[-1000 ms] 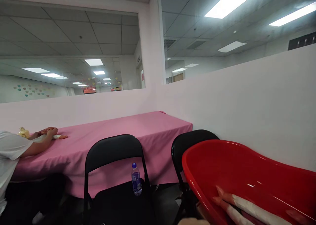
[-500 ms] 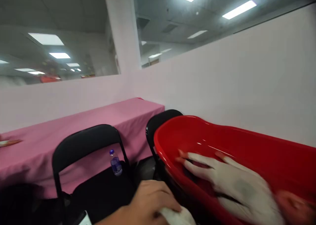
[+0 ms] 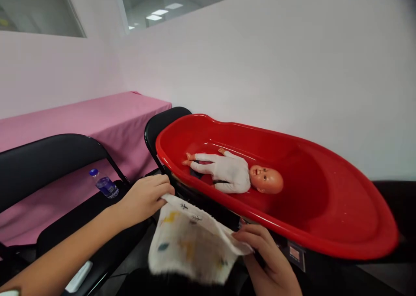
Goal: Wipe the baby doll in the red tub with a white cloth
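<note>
Left hand: the left hand (image 3: 146, 197) pinches one upper corner of a white patterned cloth (image 3: 188, 239).
Right hand: the right hand (image 3: 266, 257) grips the cloth's opposite corner.
Cloth: held spread between both hands, just in front of the red tub (image 3: 325, 209).
Doll: a doll (image 3: 237, 174) in white lies on its back inside the tub.
Chair: a water bottle (image 3: 104, 184) stands on a black chair (image 3: 45, 157) beside the pink table (image 3: 97, 118).

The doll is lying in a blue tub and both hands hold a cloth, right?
Not quite: the tub is red, not blue, as the head view shows. The doll does lie in it, and the left hand and right hand hold the cloth.
</note>
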`<act>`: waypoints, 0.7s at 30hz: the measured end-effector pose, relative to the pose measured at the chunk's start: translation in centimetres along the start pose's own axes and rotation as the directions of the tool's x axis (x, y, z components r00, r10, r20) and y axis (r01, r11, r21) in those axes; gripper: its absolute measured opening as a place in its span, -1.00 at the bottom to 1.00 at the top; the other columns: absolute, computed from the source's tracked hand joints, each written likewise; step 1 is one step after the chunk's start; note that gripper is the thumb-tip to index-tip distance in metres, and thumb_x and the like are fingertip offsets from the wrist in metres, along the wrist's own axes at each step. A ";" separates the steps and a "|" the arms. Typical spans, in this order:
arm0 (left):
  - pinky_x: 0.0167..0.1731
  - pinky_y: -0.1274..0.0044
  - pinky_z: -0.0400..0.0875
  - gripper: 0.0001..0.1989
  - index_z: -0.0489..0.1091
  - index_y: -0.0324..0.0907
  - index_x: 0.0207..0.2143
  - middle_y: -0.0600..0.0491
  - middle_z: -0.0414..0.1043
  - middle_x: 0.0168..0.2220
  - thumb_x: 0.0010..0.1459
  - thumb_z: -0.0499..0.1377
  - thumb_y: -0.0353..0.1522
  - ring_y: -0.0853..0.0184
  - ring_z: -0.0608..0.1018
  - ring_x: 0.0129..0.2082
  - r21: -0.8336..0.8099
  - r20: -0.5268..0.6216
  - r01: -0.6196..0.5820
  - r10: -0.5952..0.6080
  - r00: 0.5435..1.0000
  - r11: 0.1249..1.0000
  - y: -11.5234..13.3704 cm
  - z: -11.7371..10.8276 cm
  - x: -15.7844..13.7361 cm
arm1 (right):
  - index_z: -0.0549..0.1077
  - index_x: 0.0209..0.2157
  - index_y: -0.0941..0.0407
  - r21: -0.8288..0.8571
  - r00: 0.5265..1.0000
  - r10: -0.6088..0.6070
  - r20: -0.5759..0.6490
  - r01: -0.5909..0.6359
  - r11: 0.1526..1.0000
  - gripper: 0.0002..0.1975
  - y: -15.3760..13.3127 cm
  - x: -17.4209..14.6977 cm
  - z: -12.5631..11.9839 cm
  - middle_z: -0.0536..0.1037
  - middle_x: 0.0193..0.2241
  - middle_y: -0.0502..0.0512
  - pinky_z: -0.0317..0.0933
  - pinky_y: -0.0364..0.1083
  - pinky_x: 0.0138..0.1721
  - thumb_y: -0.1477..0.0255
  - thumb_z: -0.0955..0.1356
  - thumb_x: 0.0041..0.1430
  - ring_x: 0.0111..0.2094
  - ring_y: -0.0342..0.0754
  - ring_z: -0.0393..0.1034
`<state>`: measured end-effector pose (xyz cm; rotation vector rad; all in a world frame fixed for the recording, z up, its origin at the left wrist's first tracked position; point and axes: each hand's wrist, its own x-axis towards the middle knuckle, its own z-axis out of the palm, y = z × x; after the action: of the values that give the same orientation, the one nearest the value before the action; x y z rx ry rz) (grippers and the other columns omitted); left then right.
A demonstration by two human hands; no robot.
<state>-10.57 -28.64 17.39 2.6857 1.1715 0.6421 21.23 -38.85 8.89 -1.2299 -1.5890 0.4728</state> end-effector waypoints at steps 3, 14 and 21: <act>-0.17 0.50 0.40 -0.83 0.45 -0.10 -0.18 0.07 0.50 -0.18 0.37 0.09 -0.50 0.34 0.52 -0.19 -0.078 -0.034 -0.012 0.009 0.999 0.997 -0.7 3.7 -1.5 | 0.60 -0.20 -0.02 -0.034 0.997 -0.074 -0.021 0.073 0.997 -0.84 1.6 -1.5 0.9 0.60 -0.15 0.09 0.51 -0.14 -0.14 0.48 0.36 0.37 -0.17 -0.04 0.57; -0.04 0.43 0.46 -0.83 0.47 -0.08 -0.24 0.03 0.56 -0.09 0.39 0.10 -0.43 0.28 0.58 -0.08 -0.191 -0.066 0.142 -0.157 0.985 0.971 -0.6 10.0 -3.8 | 0.63 -0.10 -0.03 -0.125 0.969 0.157 0.193 -0.134 0.983 -0.81 3.7 -7.5 2.0 0.53 0.21 0.15 0.42 0.18 0.20 0.34 0.34 0.43 0.31 0.22 0.33; 0.10 0.28 0.49 -0.80 0.59 -0.04 -0.19 -0.04 0.61 0.01 0.21 0.29 -0.17 0.10 0.62 0.01 -0.399 0.182 0.375 -0.329 0.927 0.837 -2.0 10.6 -2.9 | 0.50 -0.02 0.03 -0.076 0.868 0.484 -0.107 -0.493 0.867 -0.67 4.5 -5.8 5.2 0.55 -0.08 0.15 0.43 0.05 -0.02 0.14 0.46 0.30 -0.07 0.09 0.50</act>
<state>-9.03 -28.95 6.29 2.0439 1.2771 0.6012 18.49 -40.77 0.53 -1.7205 -1.2293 0.6544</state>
